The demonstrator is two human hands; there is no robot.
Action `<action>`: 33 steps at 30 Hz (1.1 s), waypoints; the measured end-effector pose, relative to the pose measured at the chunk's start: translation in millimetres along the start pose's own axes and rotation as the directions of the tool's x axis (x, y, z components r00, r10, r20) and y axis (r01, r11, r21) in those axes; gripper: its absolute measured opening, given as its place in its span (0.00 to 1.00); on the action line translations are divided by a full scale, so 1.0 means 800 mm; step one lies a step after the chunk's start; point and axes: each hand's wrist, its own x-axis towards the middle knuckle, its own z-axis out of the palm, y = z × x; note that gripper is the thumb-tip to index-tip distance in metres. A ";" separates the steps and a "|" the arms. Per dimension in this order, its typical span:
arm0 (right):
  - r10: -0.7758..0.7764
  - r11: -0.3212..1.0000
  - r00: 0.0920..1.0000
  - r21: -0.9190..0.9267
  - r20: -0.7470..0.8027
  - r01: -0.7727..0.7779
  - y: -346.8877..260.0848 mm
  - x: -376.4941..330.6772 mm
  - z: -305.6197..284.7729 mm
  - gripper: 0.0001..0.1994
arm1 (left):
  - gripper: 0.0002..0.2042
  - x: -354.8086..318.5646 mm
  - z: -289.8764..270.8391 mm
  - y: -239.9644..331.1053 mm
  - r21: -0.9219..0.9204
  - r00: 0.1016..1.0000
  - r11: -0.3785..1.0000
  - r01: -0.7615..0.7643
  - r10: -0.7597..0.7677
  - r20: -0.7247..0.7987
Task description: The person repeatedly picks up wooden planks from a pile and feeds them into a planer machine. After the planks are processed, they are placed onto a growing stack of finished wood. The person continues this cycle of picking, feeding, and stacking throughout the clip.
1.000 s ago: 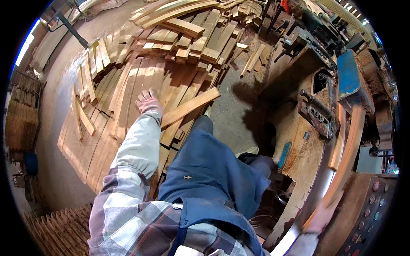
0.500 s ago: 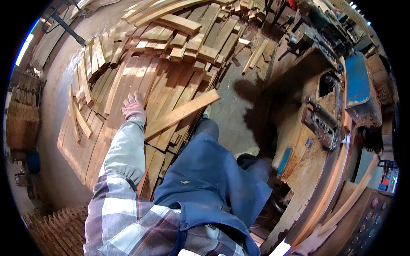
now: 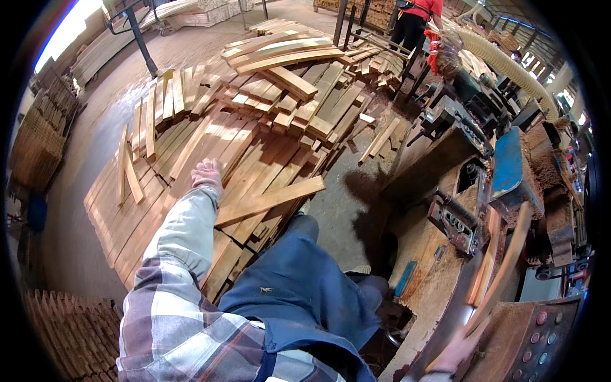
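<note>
Wood shop, concrete floor covered with a planks heap, stacked at far end. Left hand in pale glove stretched over the heap, fingers loosely curled, gripping nothing, just above flat boards; one loose board lies crosswise near it. Right hand at lower edge, blurred, seems clenched on a long strip rising beside the machine. Strip motion-smeared. Blue apron hides legs. Person in red far back, cut off
</note>
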 end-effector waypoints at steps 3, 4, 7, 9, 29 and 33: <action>0.127 0.909 0.977 -0.415 0.171 -0.045 -0.054 -0.121 -0.072 0.35 | 0.35 -0.046 0.002 -0.025 -0.061 1.000 0.998 0.008 -0.007 0.029; 0.089 0.888 0.978 -0.459 0.191 0.009 -0.048 -0.156 -0.090 0.32 | 0.35 -0.057 0.003 -0.032 -0.073 0.997 0.997 0.026 -0.021 0.071; -0.053 0.796 0.960 -0.569 0.275 0.207 -0.039 -0.202 -0.121 0.23 | 0.38 -0.084 -0.023 -0.029 -0.207 0.973 0.973 0.107 -0.060 0.222; -0.256 0.679 0.917 -0.619 0.305 0.395 -0.025 -0.193 -0.124 0.21 | 0.45 -0.091 -0.032 -0.026 -0.287 0.931 0.940 0.185 -0.074 0.358; -0.296 0.919 0.885 0.360 0.359 0.161 -0.113 0.041 0.107 0.29 | 0.33 -0.289 -0.193 0.311 -0.828 0.851 -0.546 0.127 0.489 -0.192; -0.108 0.989 0.853 0.138 0.511 0.042 -0.192 -0.084 0.079 0.53 | 0.40 -0.411 -0.215 0.433 -0.569 0.866 -0.802 0.181 0.404 -0.294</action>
